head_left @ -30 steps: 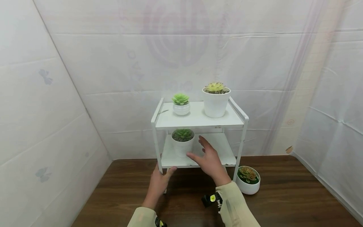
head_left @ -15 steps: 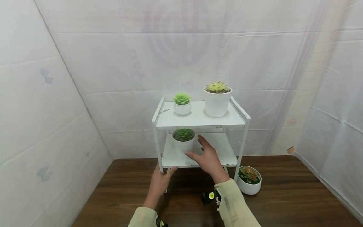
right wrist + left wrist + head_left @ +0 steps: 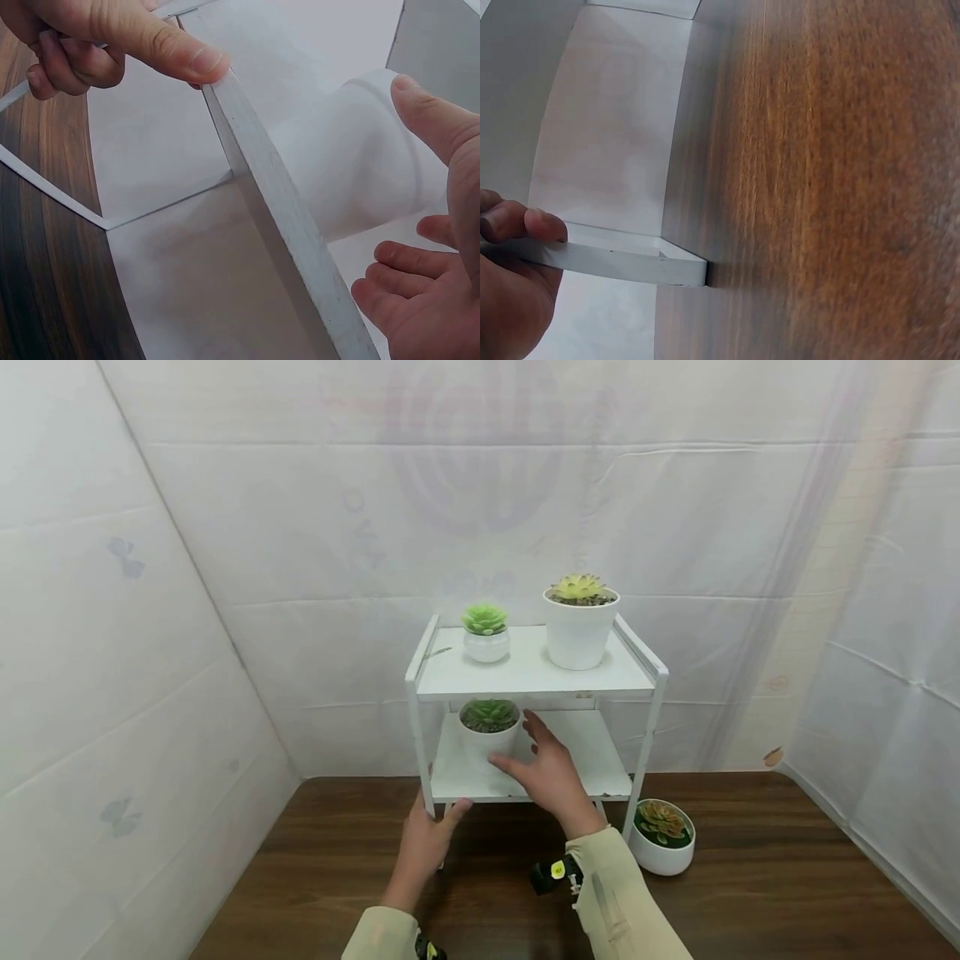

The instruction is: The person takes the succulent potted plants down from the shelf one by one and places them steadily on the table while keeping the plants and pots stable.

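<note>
A white two-tier shelf (image 3: pixel 532 681) stands on the wooden table. My left hand (image 3: pixel 422 843) grips its front left leg, thumb lying against the front edge of the lower tier; in the left wrist view, fingers (image 3: pixel 546 225) wrap over the white leg (image 3: pixel 630 261). On the lower tier sits a potted green succulent (image 3: pixel 489 739) in a white pot. My right hand (image 3: pixel 551 777) is at the right of this pot, thumb and fingers spread apart. The right wrist view has the right thumb (image 3: pixel 431 112) close by the white pot (image 3: pixel 345 157), with the other fingers loosely bent.
The upper tier bears a small light-green succulent (image 3: pixel 486 633) and a larger pot with a yellow-green succulent (image 3: pixel 580 625). An orange-green succulent in a low white bowl (image 3: pixel 663 839) rests on the table (image 3: pixel 765 877) beside the shelf's right leg. White sheeting (image 3: pixel 300 527) surrounds the table.
My right hand has drawn slightly left, nearer the pot on the lower tier. The left hand keeps its grip on the shelf leg. The head view has shifted a little.
</note>
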`<state>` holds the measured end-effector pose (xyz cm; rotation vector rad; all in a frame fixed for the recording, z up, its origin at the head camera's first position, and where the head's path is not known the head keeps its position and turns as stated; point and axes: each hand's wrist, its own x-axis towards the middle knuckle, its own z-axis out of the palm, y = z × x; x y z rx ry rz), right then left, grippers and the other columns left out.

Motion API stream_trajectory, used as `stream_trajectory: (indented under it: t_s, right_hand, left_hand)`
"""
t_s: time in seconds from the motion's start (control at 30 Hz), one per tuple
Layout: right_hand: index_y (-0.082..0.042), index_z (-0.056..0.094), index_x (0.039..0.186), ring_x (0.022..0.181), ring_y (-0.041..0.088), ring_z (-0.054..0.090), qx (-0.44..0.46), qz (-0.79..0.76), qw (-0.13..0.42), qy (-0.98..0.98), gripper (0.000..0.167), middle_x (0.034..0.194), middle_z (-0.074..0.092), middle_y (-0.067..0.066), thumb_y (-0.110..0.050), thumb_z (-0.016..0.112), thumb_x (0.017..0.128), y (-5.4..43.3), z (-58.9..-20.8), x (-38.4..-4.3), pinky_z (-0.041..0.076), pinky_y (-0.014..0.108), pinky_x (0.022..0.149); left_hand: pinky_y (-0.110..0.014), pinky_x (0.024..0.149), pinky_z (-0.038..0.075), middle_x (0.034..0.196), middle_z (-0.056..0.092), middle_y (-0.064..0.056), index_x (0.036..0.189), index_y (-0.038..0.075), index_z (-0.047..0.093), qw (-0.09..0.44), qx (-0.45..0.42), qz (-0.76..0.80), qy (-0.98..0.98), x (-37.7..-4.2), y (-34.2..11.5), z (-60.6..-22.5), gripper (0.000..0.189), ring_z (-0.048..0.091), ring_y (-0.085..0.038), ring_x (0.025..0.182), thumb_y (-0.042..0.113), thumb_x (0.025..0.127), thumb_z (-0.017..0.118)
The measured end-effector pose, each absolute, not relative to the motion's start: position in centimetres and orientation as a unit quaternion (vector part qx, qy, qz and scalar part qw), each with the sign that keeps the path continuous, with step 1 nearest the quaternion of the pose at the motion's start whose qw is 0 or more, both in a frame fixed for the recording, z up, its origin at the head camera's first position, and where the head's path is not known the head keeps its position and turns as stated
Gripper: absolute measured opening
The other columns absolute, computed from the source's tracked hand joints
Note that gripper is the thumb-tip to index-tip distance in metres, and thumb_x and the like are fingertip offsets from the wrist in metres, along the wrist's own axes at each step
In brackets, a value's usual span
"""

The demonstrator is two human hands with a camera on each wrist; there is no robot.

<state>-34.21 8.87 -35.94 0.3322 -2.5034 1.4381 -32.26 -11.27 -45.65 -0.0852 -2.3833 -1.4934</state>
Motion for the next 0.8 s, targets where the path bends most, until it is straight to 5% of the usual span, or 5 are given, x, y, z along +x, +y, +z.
stream_trajectory:
  t_s: [0.8]
  right_hand:
    - [-0.011, 0.02, 0.155, 0.142, 0.031, 0.036, 0.112, 0.52, 0.097, -0.841, 0.105, 0.155, 0.034, 0.015, -0.054, 0.077, 0.077, 8.3, -36.0, -35.4, 0.039, 0.046, 0.11]
  left_hand:
    - [-0.052, 0.099, 0.047, 0.142, 0.052, -0.01, 0.148, 0.023, 0.035, 0.166, -0.028, -0.531, -0.83, -32.2, -11.2, -45.9, 0.079, 0.053, -0.029, 0.127, 0.057, 0.084, 0.067]
